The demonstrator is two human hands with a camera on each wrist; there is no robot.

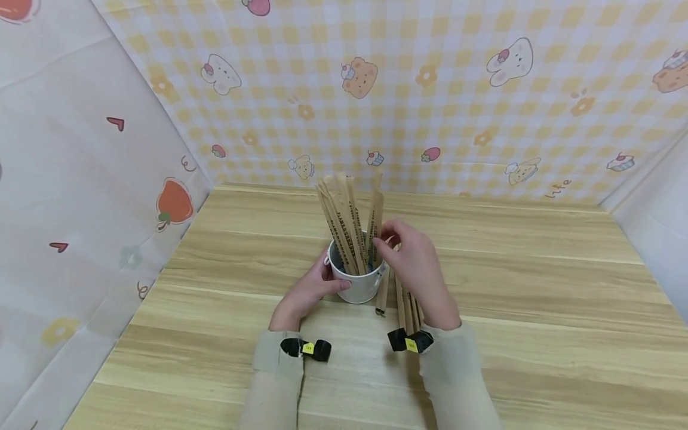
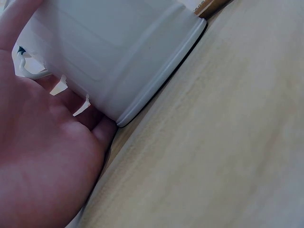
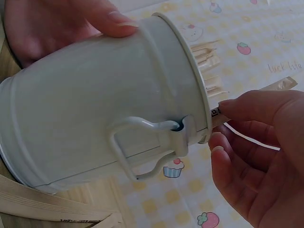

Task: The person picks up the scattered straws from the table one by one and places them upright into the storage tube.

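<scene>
A small white metal bucket (image 1: 359,292) with looped side handles stands on the wooden table. Several slim paper-wrapped sticks (image 1: 343,227), brown with dark print, lean upright inside it and fan out above the rim. My left hand (image 1: 309,291) grips the bucket from the left, thumb across its front; in the left wrist view its fingers (image 2: 78,107) reach round the side near the base. At the right rim, my right hand (image 1: 418,258) pinches a paper-wrapped stick (image 1: 378,216) between thumb and fingers, its lower end inside the bucket. The right wrist view shows this pinch close beside the rim.
More paper-wrapped sticks (image 1: 401,304) lie on the table (image 1: 537,334) right of the bucket, partly under my right hand and wrist. Behind the table hangs a yellow checked cloth (image 1: 408,119) with cartoon prints; a white printed cloth (image 1: 80,197) hangs on the left.
</scene>
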